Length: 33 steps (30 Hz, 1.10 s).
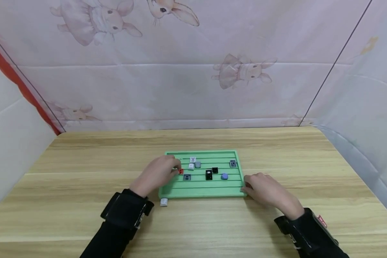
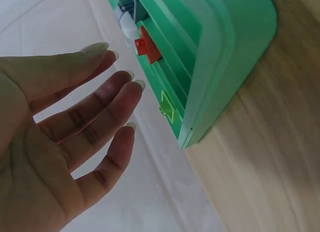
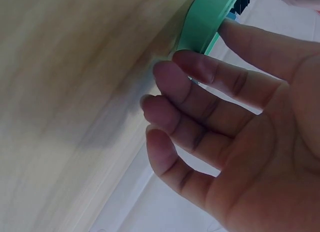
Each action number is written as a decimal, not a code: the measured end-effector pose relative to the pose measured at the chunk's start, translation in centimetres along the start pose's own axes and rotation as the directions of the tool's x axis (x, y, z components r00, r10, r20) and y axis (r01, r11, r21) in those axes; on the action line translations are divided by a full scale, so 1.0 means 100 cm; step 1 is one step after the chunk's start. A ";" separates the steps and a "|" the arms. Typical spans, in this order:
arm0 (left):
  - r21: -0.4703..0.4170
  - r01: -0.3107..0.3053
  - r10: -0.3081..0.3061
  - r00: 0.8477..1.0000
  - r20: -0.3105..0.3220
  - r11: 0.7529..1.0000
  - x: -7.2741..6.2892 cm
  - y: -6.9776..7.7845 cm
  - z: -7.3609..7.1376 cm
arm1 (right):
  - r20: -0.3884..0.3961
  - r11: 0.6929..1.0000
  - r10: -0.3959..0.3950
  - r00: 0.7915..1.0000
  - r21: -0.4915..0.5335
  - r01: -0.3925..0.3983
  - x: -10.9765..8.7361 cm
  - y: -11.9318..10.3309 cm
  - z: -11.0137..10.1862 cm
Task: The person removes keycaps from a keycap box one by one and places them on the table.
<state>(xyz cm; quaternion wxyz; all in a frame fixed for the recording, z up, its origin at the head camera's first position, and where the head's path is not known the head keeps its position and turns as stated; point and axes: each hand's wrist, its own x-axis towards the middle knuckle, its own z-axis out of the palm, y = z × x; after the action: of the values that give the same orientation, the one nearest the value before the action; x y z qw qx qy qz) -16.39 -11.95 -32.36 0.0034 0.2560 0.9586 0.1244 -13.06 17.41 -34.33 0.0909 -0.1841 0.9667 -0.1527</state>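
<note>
Green tray (image 1: 200, 190) appears to lie flat on the wooden table (image 1: 206, 229), between the two hands, and its likeliest trouble is a jolt: the right hand (image 1: 266, 190) grips its near right corner between thumb and index finger, so a sudden pull or lift there could tilt the tray and send the loose pieces sliding along its rows. At the other end the left hand (image 1: 156, 173) reaches over the side, fingers loosely bent and grasping nothing that the left wrist view shows; the tips hover just beside a red piece (image 1: 181, 171), and a clumsy pinch could tip it or flick it into the next row. A yellow-green piece (image 2: 167, 106), near the end of the tray in that view, could be brushed by the same fingers. One white keycap (image 1: 163, 202) is out on the table by the near left corner — a shift of the tray toward the person could shove it, though whether the two touch I cannot tell. As for looks, the tray is a mint-toned rectangle, shallow, with a raised rim, rounded corners and thin straight ridges running its long way. Small blocks are scattered over it — a black piece (image 1: 209, 175) with a second black piece (image 1: 214, 170) just behind, a bluish-violet piece (image 1: 224, 176) toward the right, whites and greys mostly toward the left.
</note>
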 end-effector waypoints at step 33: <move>-0.015 0.012 -0.011 0.998 0.060 1.000 0.013 -0.002 0.011 | -0.009 1.000 -0.024 1.000 -0.004 0.024 -0.001 -0.001 -0.001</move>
<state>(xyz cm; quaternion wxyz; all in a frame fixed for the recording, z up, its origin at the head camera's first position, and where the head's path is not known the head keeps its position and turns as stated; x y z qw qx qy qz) -17.52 -11.27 -33.44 0.0346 0.2538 0.9587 0.1238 -12.98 17.39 -34.24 0.0843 -0.1952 0.9652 -0.1525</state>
